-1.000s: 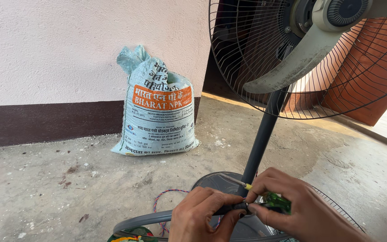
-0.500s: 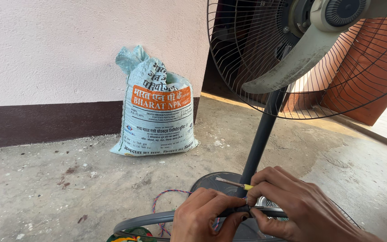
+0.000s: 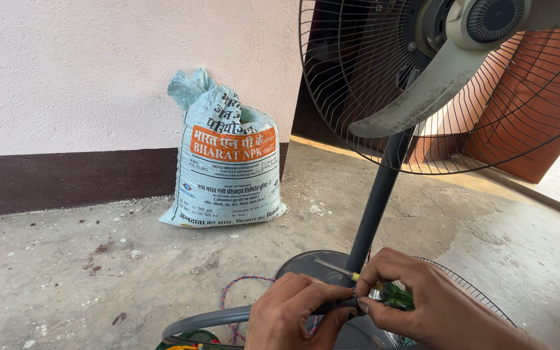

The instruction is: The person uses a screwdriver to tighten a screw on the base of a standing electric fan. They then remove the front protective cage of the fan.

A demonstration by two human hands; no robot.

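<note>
Green-handled screwdriver [image 3: 384, 293], its thin shaft slanting up-left, is pinched in the right hand [image 3: 422, 301], low beside the fan pole [image 3: 376, 201]. Both hands meet there, the left hand [image 3: 296, 311] closed on a small dark part [image 3: 341, 303] as if to steady it. Behind, a pale blue sack [image 3: 225, 162] with an orange band leans against the wall [image 3: 85, 78], upright, its neck tied.

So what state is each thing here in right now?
Grey pedestal fan: upright, front grille off, blade bare.
Detached wire grille: lying on floor.
Green-handled screwdriver: held in right hand.
Left hand: gripping a dark part.
White printed sack: upright, tied shut.
</note>
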